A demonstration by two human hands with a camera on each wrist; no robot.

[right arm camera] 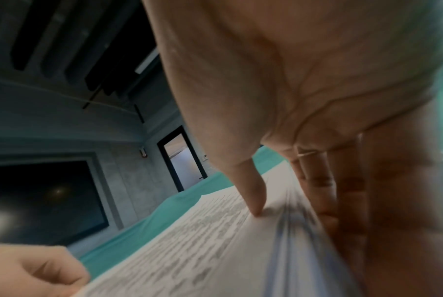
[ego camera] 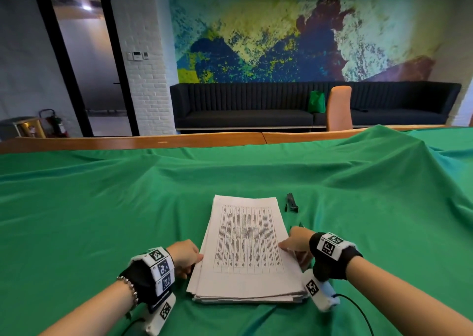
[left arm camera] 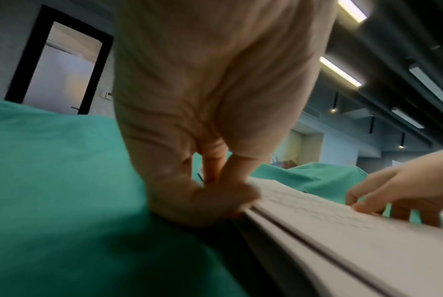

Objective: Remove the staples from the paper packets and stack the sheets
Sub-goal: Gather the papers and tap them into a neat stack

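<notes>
The paper stack (ego camera: 245,248) lies on the green-draped table (ego camera: 102,207), long axis running near to far — left hand (ego camera: 185,257) pinching its left edge, right hand (ego camera: 298,243) gripping its right edge, thumb on top.

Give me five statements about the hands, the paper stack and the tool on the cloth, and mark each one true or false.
1. The paper stack lies on a green cloth. True.
2. The right hand is holding the black staple remover. False: the tool lies on the cloth beyond the stack, apart from both hands.
3. The right hand's thumb presses on the top sheet. True.
4. The left hand rests on the middle of the top sheet. False: it is at the stack's left edge.
5. The top sheet is blank. False: it carries a printed table.
</notes>
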